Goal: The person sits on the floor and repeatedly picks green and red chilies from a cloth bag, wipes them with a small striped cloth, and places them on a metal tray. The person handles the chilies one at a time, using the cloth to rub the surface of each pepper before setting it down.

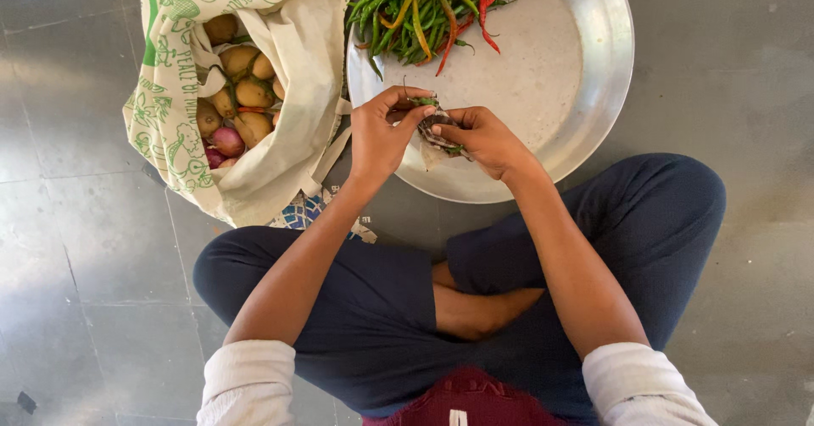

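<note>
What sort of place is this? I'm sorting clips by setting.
Likely a home floor used for kitchen prep: grey floor tiles, a round steel tray of chillies, and a cloth bag of potatoes.

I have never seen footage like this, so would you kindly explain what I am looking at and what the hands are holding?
There is no machine here: a camera worn on a person's head looks straight down at their crossed legs on a grey tiled floor. Both bare hands meet over a round metal tray. The left hand pinches a green chilli; the right hand holds a crumpled scrap of wrapping. A heap of green, yellow and red chillies lies on the tray. Beside it, a printed cloth bag holds potatoes and red onions.
</note>
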